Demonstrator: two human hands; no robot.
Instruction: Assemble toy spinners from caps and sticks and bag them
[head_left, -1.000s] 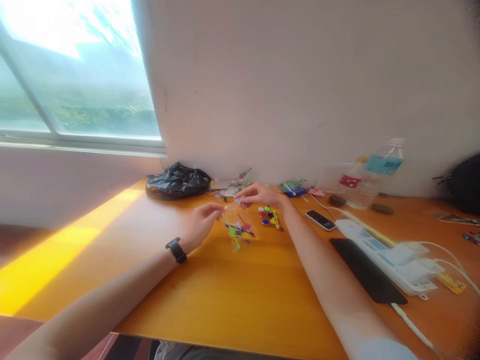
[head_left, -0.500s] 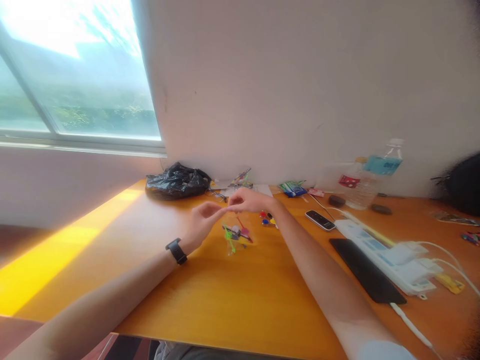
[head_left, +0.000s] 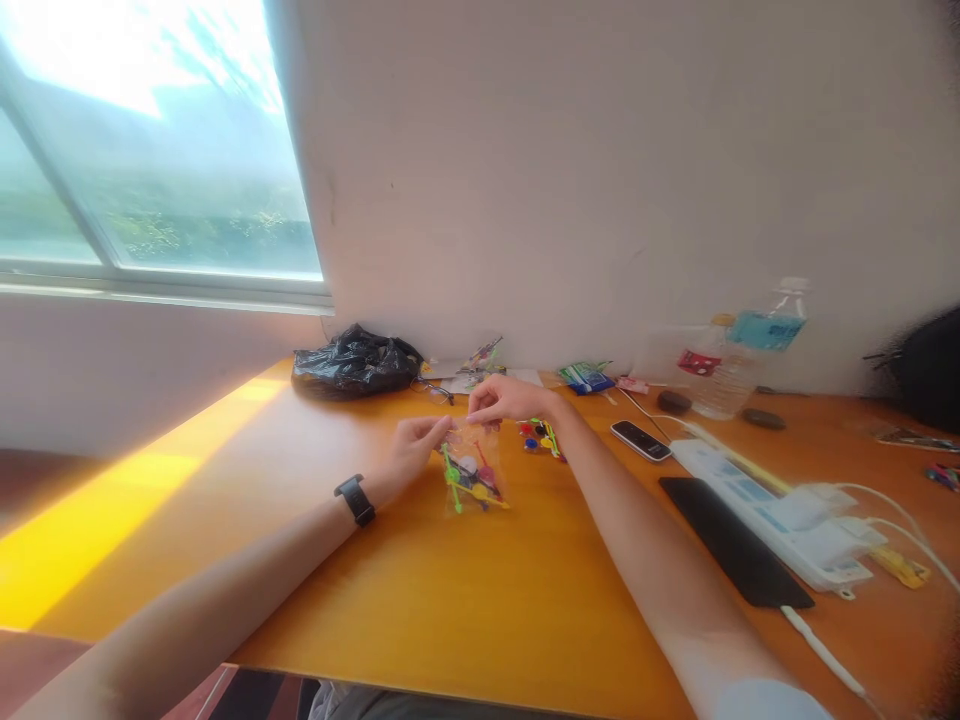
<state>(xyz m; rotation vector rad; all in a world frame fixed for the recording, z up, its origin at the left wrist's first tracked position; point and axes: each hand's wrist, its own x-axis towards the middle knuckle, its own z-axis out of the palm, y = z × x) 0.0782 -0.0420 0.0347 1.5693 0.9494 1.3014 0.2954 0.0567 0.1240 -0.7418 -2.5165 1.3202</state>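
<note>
A small clear plastic bag (head_left: 472,470) with several coloured plastic pieces inside lies on the orange table (head_left: 465,600). My left hand (head_left: 414,450), with a black watch on its wrist, pinches the bag's top left corner. My right hand (head_left: 506,400) pinches the top edge of the bag from the right. Just beyond my right wrist lies a small pile of loose coloured pieces (head_left: 541,435).
A black plastic bag (head_left: 354,365) sits by the wall at the back left, with glasses and packets beside it. To the right are a small phone (head_left: 640,440), a black phone (head_left: 735,540), a white power strip (head_left: 780,515) with cables, and water bottles (head_left: 742,350).
The bag hung a little higher with my hands close together; now it is lower on the table and both hands pinch its top edge.
</note>
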